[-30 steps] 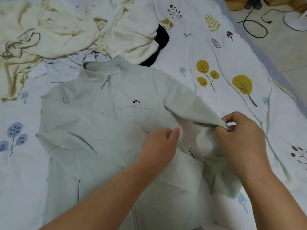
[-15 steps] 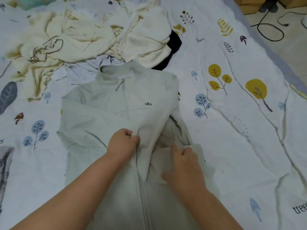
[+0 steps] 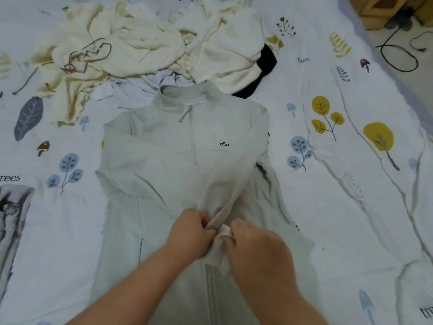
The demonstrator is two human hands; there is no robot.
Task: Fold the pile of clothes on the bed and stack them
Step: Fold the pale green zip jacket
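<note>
A pale grey-green zip jacket [image 3: 178,146] lies face up on the bed, collar away from me, both sleeves folded across its front. My left hand [image 3: 189,233] and my right hand [image 3: 257,249] meet over the zip line and pinch the cuff end of the sleeve [image 3: 220,228] between them. Behind the collar lies the pile: a cream garment [image 3: 121,45] with a dark cord, a cream knit [image 3: 225,55], a black piece [image 3: 264,64] and a pale lilac garment [image 3: 152,83] partly under them.
The bedsheet [image 3: 339,195] is white with printed trees, leaves and mushrooms. A grey marbled fabric [image 3: 14,219] sits at the left edge. At top right the bed ends at the floor, where a black cable [image 3: 398,57] lies.
The right sleeve was pulled from the jacket's right side across its front. Both hands came together at the zip line and now pinch the cuff. The view shifted, showing more of the bed.
</note>
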